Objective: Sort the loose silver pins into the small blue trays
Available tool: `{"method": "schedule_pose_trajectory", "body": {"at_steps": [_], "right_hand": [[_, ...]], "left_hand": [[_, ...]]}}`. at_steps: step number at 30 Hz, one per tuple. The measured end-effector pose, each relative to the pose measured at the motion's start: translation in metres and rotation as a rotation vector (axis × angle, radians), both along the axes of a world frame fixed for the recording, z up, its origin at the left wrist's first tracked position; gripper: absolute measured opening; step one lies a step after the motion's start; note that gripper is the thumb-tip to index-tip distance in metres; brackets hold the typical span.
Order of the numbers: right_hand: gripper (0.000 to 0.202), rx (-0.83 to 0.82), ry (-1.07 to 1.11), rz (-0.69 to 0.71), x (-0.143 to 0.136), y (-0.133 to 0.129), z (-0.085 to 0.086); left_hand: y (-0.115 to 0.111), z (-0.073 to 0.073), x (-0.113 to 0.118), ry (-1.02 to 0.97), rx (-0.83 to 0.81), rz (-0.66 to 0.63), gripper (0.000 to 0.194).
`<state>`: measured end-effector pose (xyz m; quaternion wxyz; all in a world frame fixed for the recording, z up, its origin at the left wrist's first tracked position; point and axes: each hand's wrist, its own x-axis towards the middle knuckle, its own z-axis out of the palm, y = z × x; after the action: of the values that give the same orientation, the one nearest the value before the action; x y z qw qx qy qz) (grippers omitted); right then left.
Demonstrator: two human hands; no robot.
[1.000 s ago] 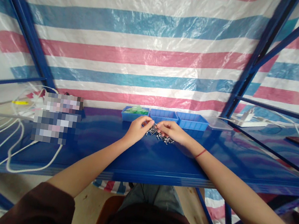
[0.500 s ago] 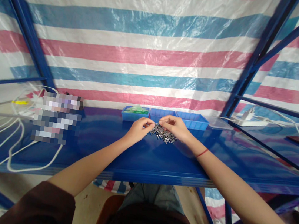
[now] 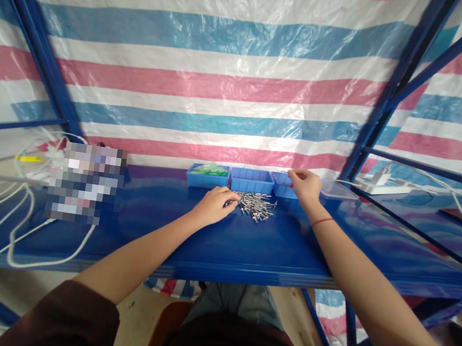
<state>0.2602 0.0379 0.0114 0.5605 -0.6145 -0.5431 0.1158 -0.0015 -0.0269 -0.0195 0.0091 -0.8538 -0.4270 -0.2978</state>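
Note:
A pile of small silvery metal pieces [image 3: 256, 206] lies on the blue table. At its left edge rests my left hand [image 3: 215, 204], fingers curled, with one or more dark metal pieces between thumb and fingers. My right hand [image 3: 305, 185] is raised over the right blue bin [image 3: 284, 190], its fingertips pinching one thin metal piece [image 3: 285, 172] that points left. The middle blue bin [image 3: 251, 183] stands beside it. In the left blue bin [image 3: 207, 183] are green pieces [image 3: 212, 169].
Behind the right hand lies a clear plastic lid or tray [image 3: 340, 190]. White cables [image 3: 85, 244] and a blurred-out pile [image 3: 86, 183] occupy the left side. A white power strip [image 3: 385, 185] sits at the back right. Blue frame posts flank the table.
My right hand has moved right and up from the pile to over the right bin, with a thin piece in its fingertips. The left hand has stayed by the pile, slightly lower.

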Motion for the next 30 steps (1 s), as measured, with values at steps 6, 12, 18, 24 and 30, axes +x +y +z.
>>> {"method": "schedule_pose_trajectory", "body": {"at_steps": [6,12,18,24,30], "right_hand": [[0.031,-0.089,-0.112,0.094,-0.004,-0.002,-0.004],[0.025,-0.012,-0.385,0.287,-0.038,-0.018,-0.008],[0.018,-0.028,-0.56,0.617,-0.056,-0.033,-0.009],[0.022,0.111,-0.917,0.716,-0.067,-0.039,-0.02],[0.023,0.171,-1.163,0.738,-0.081,-0.031,-0.013]], "left_hand": [[0.0,-0.001,-0.003,0.121,0.018,0.029,0.031],[0.002,0.005,0.002,0.176,0.029,0.098,0.024],[0.003,0.006,0.007,0.236,0.036,0.08,0.021],[-0.002,0.006,0.008,0.339,0.12,0.147,0.025],[-0.002,0.002,0.006,0.284,0.061,0.158,0.022]]}}
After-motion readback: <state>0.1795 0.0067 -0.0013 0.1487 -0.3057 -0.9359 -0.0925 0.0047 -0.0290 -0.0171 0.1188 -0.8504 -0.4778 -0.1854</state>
